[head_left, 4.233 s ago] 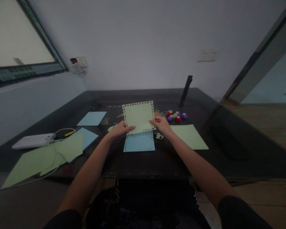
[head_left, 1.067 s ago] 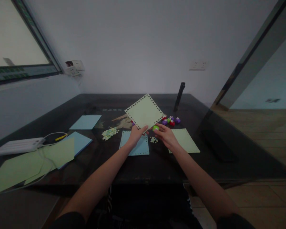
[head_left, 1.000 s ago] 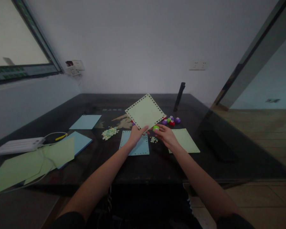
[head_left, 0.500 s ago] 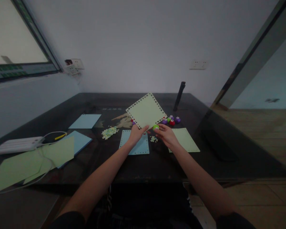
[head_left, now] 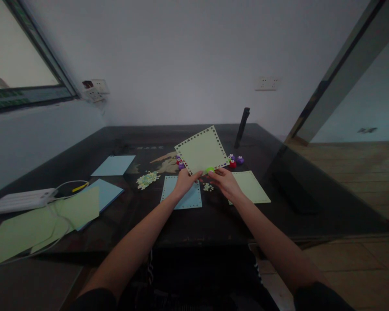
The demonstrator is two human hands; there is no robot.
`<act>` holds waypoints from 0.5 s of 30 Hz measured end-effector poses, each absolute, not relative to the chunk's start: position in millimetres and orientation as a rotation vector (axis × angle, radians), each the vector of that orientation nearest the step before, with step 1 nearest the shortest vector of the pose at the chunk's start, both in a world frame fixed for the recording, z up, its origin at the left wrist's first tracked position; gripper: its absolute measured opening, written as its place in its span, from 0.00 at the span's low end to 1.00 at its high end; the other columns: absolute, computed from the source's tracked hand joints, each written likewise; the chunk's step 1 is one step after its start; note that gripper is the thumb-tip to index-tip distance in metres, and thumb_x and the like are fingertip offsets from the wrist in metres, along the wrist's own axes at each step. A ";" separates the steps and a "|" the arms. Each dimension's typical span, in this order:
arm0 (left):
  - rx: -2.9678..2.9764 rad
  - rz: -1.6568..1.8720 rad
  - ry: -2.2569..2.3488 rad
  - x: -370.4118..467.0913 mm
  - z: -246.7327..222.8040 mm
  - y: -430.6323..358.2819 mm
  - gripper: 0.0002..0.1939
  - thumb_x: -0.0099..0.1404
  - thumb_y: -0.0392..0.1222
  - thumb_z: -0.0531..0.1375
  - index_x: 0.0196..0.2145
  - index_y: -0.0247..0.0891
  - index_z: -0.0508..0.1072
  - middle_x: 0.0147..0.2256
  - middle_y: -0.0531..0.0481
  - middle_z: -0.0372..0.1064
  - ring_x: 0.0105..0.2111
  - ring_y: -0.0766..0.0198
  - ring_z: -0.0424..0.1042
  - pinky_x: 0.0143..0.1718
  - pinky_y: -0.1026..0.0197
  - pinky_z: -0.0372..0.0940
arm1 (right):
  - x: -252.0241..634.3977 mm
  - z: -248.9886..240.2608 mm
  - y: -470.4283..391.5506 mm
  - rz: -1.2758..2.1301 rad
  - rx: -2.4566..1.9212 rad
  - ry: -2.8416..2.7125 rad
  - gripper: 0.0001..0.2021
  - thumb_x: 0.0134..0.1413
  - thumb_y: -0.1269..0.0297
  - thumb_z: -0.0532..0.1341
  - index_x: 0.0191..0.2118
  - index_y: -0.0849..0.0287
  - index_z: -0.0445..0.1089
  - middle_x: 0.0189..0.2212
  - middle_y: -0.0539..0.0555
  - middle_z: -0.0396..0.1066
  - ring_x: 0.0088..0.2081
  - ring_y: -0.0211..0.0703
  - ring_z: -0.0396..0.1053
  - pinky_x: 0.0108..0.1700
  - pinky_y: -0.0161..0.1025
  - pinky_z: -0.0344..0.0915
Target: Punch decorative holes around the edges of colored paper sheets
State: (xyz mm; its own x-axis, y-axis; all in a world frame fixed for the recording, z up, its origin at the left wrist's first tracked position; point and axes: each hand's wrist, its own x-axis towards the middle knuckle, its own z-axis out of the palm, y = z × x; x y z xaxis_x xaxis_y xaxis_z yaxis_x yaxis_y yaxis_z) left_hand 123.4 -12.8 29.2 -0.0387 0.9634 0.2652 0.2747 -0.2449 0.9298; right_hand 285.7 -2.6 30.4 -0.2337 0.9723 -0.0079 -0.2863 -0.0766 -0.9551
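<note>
Between finger and thumb, my left hand (head_left: 185, 182) pinches a pale green sheet of paper (head_left: 201, 151) by its lower corner, raised above the table and tilted. Small punched shapes run along the sheet's edges. My right hand (head_left: 226, 182) is closed on a bright green craft punch (head_left: 210, 170), which sits at the sheet's lower right edge. Below the hands lie a light blue sheet (head_left: 189, 201) with punched edges and a small heap of paper cut-outs (head_left: 208, 187). Another pale green sheet (head_left: 253, 188) rests beside my right wrist.
Several purple and red punches (head_left: 240, 160) stand behind my right hand. To the left are a larger heap of cut-outs (head_left: 147, 179), a blue sheet (head_left: 113, 166), stacked green paper (head_left: 48, 222) and a white power strip (head_left: 21, 201). A black upright object (head_left: 242, 127) stands at the back.
The green punch has moved from just beside the sheet onto its lower right edge. The sheet has turned slightly, and the view has shifted a little.
</note>
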 end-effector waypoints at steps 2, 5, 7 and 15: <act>1.565 1.321 1.347 124.2 30.6 -13.7 0.09 0.56 0.40 0.61 0.26 0.30 0.75 0.18 0.49 0.71 0.17 0.67 0.65 0.21 0.67 0.61 | 284.3 29.6 -3.4 1.534 -0.884 -1.119 0.18 0.31 0.58 0.72 0.31 0.59 0.71 0.31 0.52 0.73 0.33 0.40 0.71 0.31 0.34 0.64; 1.559 1.325 1.365 125.2 30.9 -13.9 0.08 0.55 0.39 0.61 0.26 0.30 0.75 0.18 0.50 0.71 0.17 0.67 0.65 0.20 0.67 0.60 | 282.0 29.5 -5.0 1.519 -0.873 -1.110 0.18 0.30 0.59 0.72 0.31 0.59 0.71 0.32 0.52 0.74 0.32 0.39 0.70 0.32 0.34 0.64; 1.552 1.329 1.376 125.5 30.1 -13.5 0.07 0.55 0.38 0.61 0.27 0.30 0.75 0.17 0.50 0.70 0.17 0.67 0.66 0.20 0.67 0.60 | 281.0 30.1 -6.2 1.517 -0.878 -1.111 0.18 0.30 0.59 0.72 0.31 0.59 0.71 0.32 0.52 0.74 0.33 0.39 0.70 0.31 0.34 0.63; 1.565 1.331 1.357 124.8 27.2 -13.1 0.10 0.55 0.38 0.61 0.34 0.29 0.75 0.19 0.50 0.72 0.18 0.66 0.68 0.22 0.66 0.62 | 279.9 29.1 -7.2 1.517 -0.850 -1.120 0.17 0.32 0.59 0.71 0.32 0.59 0.71 0.31 0.51 0.73 0.32 0.39 0.70 0.31 0.34 0.62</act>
